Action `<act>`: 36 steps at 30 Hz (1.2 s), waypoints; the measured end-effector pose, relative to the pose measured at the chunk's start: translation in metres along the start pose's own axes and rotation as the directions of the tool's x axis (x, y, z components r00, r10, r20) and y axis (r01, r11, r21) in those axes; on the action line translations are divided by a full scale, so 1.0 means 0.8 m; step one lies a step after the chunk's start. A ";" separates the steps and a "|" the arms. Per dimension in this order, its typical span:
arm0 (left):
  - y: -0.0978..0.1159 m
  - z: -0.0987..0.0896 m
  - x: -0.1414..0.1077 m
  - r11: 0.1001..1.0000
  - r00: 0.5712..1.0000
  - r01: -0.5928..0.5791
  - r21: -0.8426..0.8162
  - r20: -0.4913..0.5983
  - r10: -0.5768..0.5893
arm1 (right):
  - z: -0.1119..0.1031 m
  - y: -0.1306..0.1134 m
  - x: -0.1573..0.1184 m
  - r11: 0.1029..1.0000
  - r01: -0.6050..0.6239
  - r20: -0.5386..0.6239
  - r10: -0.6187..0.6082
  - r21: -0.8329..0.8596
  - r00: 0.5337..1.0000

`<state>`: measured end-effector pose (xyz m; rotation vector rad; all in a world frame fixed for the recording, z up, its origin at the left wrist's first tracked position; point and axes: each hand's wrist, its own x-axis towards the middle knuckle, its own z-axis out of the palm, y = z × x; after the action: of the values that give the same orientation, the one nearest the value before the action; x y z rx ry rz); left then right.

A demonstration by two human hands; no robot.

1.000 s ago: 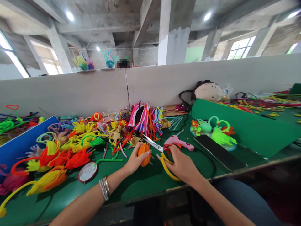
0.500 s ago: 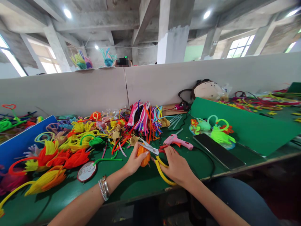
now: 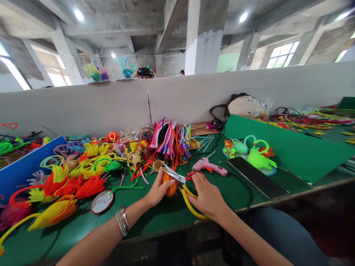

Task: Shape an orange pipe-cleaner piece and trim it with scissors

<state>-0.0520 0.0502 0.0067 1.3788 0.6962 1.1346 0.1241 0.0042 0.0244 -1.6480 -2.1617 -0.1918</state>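
My left hand (image 3: 158, 189) is closed around an orange fuzzy pipe-cleaner bud (image 3: 171, 187), the thumb pressed along its side. In my right hand (image 3: 207, 195) are scissors (image 3: 177, 176) with red handles, their blades lying across the top of the bud and pointing at my left fingers. A bent yellow pipe cleaner (image 3: 191, 207) curves beneath my right hand; whether it joins the bud is hidden. Just beyond the right hand lies a pink glue gun (image 3: 210, 167).
Colourful pipe-cleaner flowers (image 3: 66, 181) pile up on the left near a round white-faced dish (image 3: 102, 202). A pipe-cleaner bundle (image 3: 170, 138) stands behind my hands. To the right are a phone (image 3: 256, 177), a green board (image 3: 283, 147) and the table edge (image 3: 266, 203).
The scissor blades look slightly closer together over the bud. Both hands stay nearly in place. A dark-haired head now shows behind the partition.
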 end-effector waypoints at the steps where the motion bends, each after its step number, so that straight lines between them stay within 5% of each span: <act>1: 0.000 0.000 0.000 1.000 1.000 0.001 -0.003 -0.012 -0.001 | 0.000 -0.001 0.000 1.000 -0.002 -0.002 0.002 0.004 1.000; 11: -0.002 -0.002 -0.002 0.999 0.996 -0.002 -0.036 -0.090 -0.001 | 0.001 -0.003 -0.002 1.000 -0.017 0.036 0.016 0.020 0.999; 36: 0.002 0.001 -0.001 0.994 0.996 0.033 -0.103 -0.081 -0.042 | 0.001 -0.005 -0.003 1.000 -0.019 0.042 0.018 0.018 0.999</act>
<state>-0.0518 0.0489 0.0084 1.2337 0.7111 1.1868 0.1203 0.0014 0.0232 -1.6751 -2.1715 -0.1328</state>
